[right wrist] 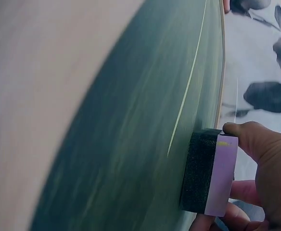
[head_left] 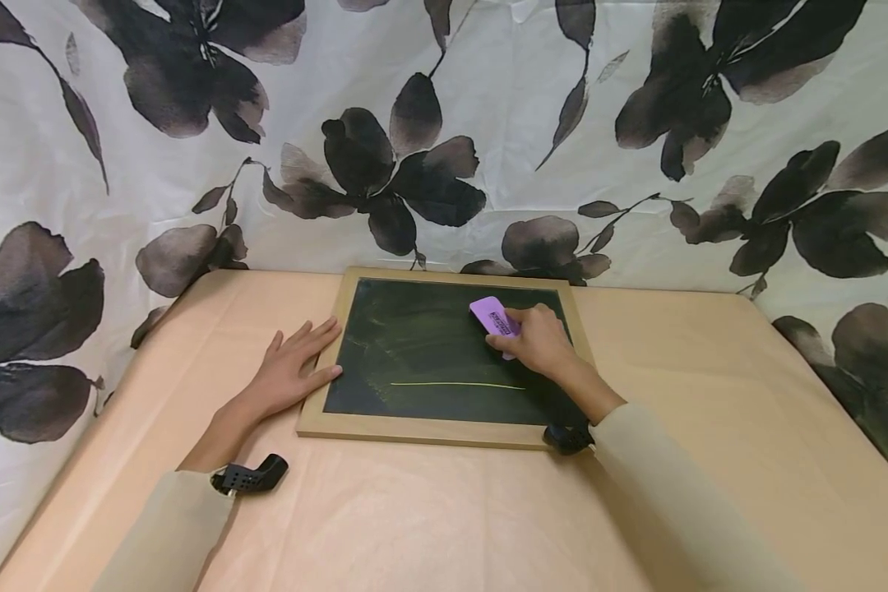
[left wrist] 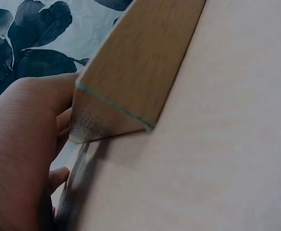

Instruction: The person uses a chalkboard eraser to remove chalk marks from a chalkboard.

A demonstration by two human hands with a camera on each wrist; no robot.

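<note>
The right grip [head_left: 540,339] pinched the eraser [head_left: 492,317], probably light and soft-faced, best held by its sides; the left grip [head_left: 287,374], fingers spread, touched the board [head_left: 414,349].

Left fingers [head_left: 315,340] spread — right fingers [head_left: 522,316] seemingly curled

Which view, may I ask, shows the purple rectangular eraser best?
The right wrist view: the purple rectangular eraser appears closest, black base visible. The head view shows its lettered purple top, partly covered; the left wrist view omits it.
</note>
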